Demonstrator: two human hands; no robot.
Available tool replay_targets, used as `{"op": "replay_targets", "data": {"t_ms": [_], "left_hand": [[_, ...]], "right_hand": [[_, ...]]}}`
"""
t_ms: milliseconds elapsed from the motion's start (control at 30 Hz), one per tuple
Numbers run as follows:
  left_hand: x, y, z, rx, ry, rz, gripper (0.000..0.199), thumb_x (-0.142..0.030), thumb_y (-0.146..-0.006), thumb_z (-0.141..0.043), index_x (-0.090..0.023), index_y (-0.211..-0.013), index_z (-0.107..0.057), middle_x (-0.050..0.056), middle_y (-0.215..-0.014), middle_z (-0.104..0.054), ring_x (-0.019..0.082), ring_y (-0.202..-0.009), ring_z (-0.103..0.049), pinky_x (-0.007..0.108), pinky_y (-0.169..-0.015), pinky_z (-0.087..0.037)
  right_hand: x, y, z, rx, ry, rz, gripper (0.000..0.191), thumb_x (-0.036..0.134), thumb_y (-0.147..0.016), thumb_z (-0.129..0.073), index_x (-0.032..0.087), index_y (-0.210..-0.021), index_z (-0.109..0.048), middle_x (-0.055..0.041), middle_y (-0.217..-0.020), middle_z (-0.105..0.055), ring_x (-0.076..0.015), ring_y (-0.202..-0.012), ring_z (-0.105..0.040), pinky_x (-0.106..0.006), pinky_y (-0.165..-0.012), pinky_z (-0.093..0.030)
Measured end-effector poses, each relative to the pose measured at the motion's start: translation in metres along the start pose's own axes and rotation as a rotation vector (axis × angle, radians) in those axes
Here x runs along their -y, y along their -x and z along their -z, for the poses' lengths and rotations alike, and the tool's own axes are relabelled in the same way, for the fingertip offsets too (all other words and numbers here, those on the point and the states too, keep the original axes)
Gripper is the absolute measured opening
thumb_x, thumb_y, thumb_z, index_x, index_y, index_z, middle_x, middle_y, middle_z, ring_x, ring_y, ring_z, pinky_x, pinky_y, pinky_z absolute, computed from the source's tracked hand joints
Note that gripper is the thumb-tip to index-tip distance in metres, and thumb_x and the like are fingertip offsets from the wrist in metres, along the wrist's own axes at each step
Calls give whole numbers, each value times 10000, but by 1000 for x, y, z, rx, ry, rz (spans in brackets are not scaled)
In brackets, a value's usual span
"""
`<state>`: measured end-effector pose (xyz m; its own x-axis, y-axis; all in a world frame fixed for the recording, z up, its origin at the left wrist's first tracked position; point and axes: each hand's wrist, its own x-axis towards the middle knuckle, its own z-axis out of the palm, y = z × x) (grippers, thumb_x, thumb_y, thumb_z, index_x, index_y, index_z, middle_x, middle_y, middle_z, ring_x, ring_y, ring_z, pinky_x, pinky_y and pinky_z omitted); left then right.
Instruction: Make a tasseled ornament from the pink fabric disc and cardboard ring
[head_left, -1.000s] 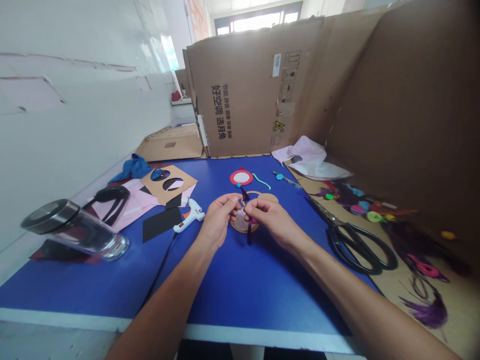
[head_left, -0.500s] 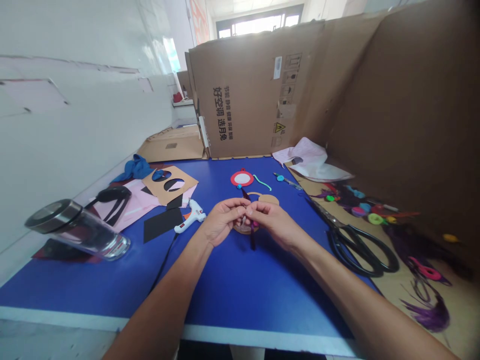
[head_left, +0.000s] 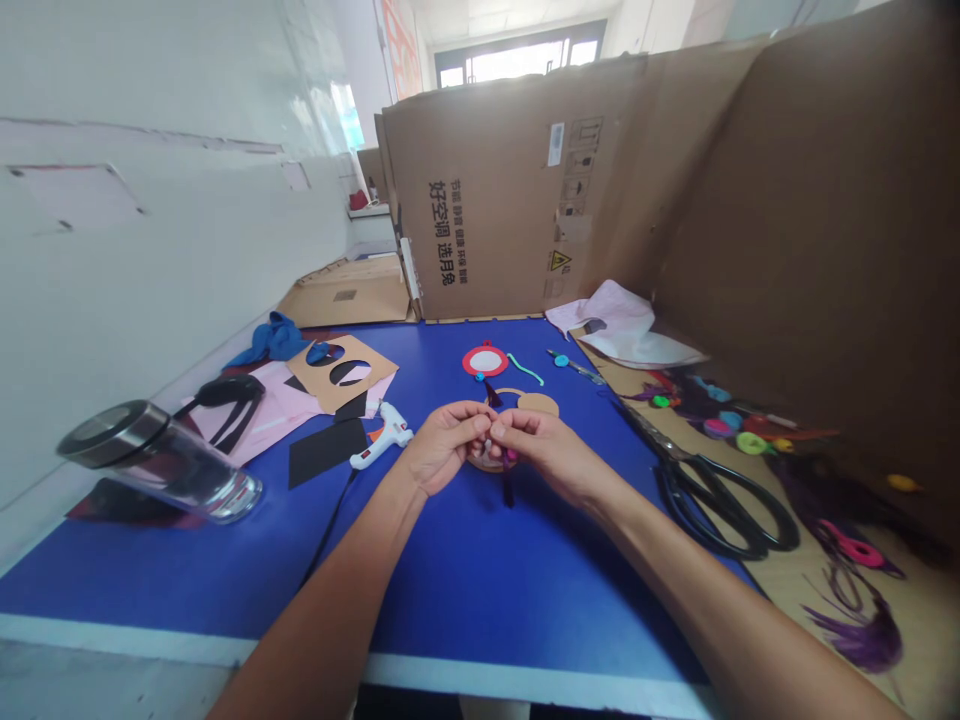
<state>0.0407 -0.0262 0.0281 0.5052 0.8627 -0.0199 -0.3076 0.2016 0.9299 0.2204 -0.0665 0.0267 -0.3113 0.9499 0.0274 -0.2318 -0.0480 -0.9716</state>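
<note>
Over the middle of the blue table, my left hand (head_left: pixel 450 443) and my right hand (head_left: pixel 541 445) meet, fingertips pinched together. Between them is a small dark tassel (head_left: pixel 508 490), whose strands hang below the right fingers beside a bit of magenta. The fingers hide its upper end. Under the hands lies a round cardboard piece (head_left: pixel 487 464), mostly covered. A cardboard disc (head_left: pixel 538 404) lies just behind the right hand. Farther back is a red-rimmed white disc (head_left: pixel 485 361) with a blue bead (head_left: pixel 480 377) and a dark tassel (head_left: pixel 492 394), next to a green strip (head_left: pixel 526 369).
Left are a white glue gun (head_left: pixel 382 437), black sheet (head_left: pixel 326 450), cut-out cardboard (head_left: pixel 345 373) and a glass bottle (head_left: pixel 161 465). Right are large black-handled scissors (head_left: pixel 720 505), a compass (head_left: pixel 576 366), beads and purple tassels (head_left: pixel 862 635). A tall cardboard panel (head_left: pixel 510 200) stands behind.
Both hands remain pinched together in almost the same place. The hanging tassel strands have shifted slightly and show less around the fingers. The view has moved slightly.
</note>
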Motion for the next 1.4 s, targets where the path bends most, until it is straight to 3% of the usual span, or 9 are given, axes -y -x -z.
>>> {"op": "replay_targets", "data": {"t_ms": [300, 567, 733, 1000, 1133, 1267, 1400], "left_hand": [[1, 0, -1, -32, 29, 3, 348, -366, -665, -969, -135, -787, -740, 20, -640, -676, 105, -557, -607, 221, -552, -414], [-6, 2, -7, -48, 57, -47, 337, -360, -660, -968, -139, -771, -738, 18, -644, -670, 91, -555, -583, 218, -554, -396], [-6, 2, -7, -46, 20, -39, 336, -393, -686, -945, -148, -759, -727, 2, -585, -616, 108, -563, -578, 231, -558, -382], [-2, 0, -10, -29, -21, -34, 305, -396, -711, -912, -158, -752, -725, 40, -627, -680, 113, -578, -566, 238, -574, -382], [-6, -1, -6, -174, -130, -78, 300, -412, -726, -887, -179, -858, -751, 10, -714, -672, 104, -598, -542, 239, -585, -403], [-4, -3, 7, -400, -484, -139, 213, -341, -757, -836, -193, -899, -782, 24, -768, -691, 143, -674, -584, 246, -613, -436], [8, -2, 21, -417, -646, -129, 152, -246, -730, -828, -206, -875, -805, 58, -799, -726, 181, -699, -622, 257, -613, -454]], "right_hand": [[-2, 0, 1, 8, 9, -6, 422, 568, -803, -871, 178, -790, -710, -30, -801, -704, -135, -706, -565, -284, -700, -447], [-1, 0, -3, 15, -134, -12, 462, 634, -874, -781, 192, -794, -672, -7, -751, -608, -149, -711, -540, -295, -709, -446], [-1, 0, -1, -8, -78, 33, 429, 611, -846, -820, 202, -836, -691, -20, -817, -671, -148, -726, -565, -297, -729, -469], [3, 1, -3, -22, -10, 35, 409, 570, -802, -858, 198, -761, -690, -25, -786, -694, -158, -733, -602, -303, -717, -480], [7, -1, 6, -90, 36, 34, 397, 550, -767, -870, 201, -739, -683, -13, -744, -682, -153, -709, -582, -299, -714, -464], [7, -3, 28, -167, -3, -51, 371, 516, -738, -885, 200, -784, -698, -10, -765, -692, -151, -726, -594, -305, -759, -472], [2, -7, 47, -247, -13, -146, 393, 500, -691, -918, 189, -812, -711, -16, -768, -696, -160, -767, -621, -295, -762, -453]]}}
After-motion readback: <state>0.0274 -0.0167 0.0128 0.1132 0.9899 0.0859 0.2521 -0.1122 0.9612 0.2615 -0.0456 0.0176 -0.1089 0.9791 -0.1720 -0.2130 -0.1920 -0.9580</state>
